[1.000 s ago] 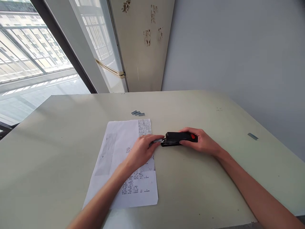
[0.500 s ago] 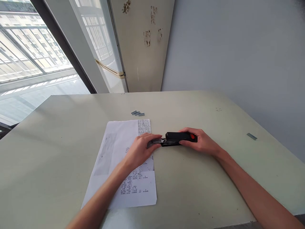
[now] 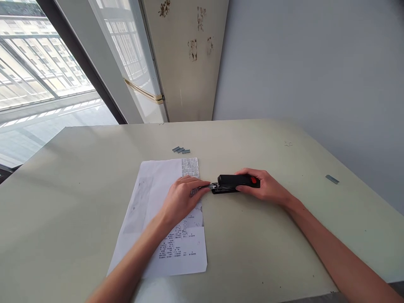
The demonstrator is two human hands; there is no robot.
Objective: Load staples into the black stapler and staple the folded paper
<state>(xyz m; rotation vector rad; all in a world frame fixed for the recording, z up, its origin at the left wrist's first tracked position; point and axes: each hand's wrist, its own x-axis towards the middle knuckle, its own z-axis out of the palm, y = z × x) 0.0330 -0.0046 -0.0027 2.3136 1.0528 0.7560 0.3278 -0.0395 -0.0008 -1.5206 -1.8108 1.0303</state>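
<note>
A black stapler (image 3: 232,182) with a red button lies on the pale green table (image 3: 78,176), just right of a printed sheet of paper (image 3: 158,202). My right hand (image 3: 268,187) grips the stapler's rear end. My left hand (image 3: 181,200) rests over the sheet, its fingers pinched on the metal staple tray (image 3: 206,186) that sticks out of the stapler's front. A few strips of staples (image 3: 181,150) lie beyond the sheet's far edge.
One more staple strip (image 3: 332,179) lies alone at the table's right side. A window and a worn door frame (image 3: 176,63) stand behind the far edge, with a grey wall (image 3: 315,63) to the right.
My left hand has drawn leftward by a small amount with the metal tray, which now shows further out of the stapler. My right hand has stayed on the stapler.
</note>
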